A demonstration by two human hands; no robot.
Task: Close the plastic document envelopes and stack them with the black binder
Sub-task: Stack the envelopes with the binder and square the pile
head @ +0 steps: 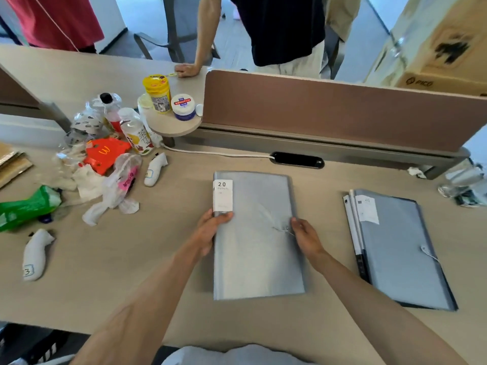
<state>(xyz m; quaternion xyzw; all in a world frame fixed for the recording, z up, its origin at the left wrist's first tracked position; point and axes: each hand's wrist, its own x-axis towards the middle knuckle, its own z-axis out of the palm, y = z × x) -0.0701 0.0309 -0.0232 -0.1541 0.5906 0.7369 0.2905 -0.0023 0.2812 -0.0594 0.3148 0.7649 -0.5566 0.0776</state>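
Left hand (214,227) grips the left edge of the grey envelope (257,233) lying flat in the middle of the worktop (163,299), thumb on top just below its white "20" label (222,194), while the right hand (305,233) pinches the thin string (275,223) at the clasp near the right edge. Winding that string snugly looks like the job now, with the left hand pressing the cover flat so it cannot spring open. To the right, a second envelope (400,248) lies on what seems the black binder (362,264).

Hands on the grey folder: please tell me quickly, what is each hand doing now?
Left hand: closed on the left edge of the grey folder, by its label.
Right hand: fingers at the folder's right edge, near the string; grip cannot be told.
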